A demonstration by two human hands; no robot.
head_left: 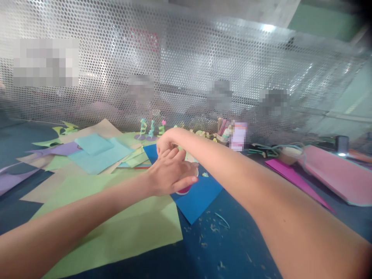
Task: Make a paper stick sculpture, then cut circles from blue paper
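Note:
My left hand [171, 172] lies over a round red object with a white rim [184, 190], its thumb stretched across the top and its fingers curled round the far side. Most of that object is hidden, so its kind is unclear. Just beyond, my right hand [166, 143] bends down from the wrist, close against the left; its fingertips are out of sight. Under both hands is a sheet of blue paper [200, 199]. A small pale scrap [205, 174] sits on this sheet, right of the left thumb.
Light green paper [124, 221] spreads beneath my left forearm. Blue, purple and beige sheets pile up left. Small paper figures [151, 128] stand before a perforated metal screen [186, 58]. A magenta sheet [296, 182], a pink sheet [337, 174] and a phone-like device [342, 144] lie right.

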